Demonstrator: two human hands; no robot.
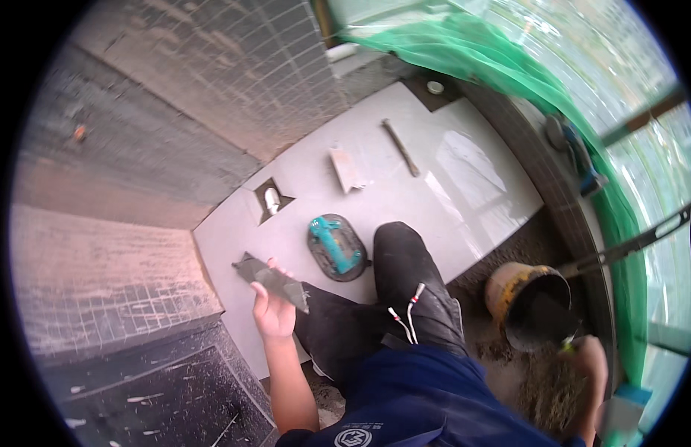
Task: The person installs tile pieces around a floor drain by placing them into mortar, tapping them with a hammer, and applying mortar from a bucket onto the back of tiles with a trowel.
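My left hand (272, 313) holds an angular grey tile scrap (282, 283), its back facing up, above the white floor tiles near my left knee. My right hand (587, 357), a little blurred, grips the light green handle of a trowel (565, 345), whose blade is down in a mortar bucket (502, 294) with a yellow-stained rim. Between my left hand and my bent knee lies a teal suction lifter (330, 242) on an oval black base. Beyond it on the tiles are a white tile offcut (344, 167) and a long thin bar (400, 145).
White tiles (479, 208) have cutouts at a pipe (271, 200) and a round drain (435, 88). Tiled walls (196, 59) stand left, green netting (613, 201) right. A power tool (576, 156) rests on the right ledge, a long level (636, 238) beside the bucket. My knees are on the floor.
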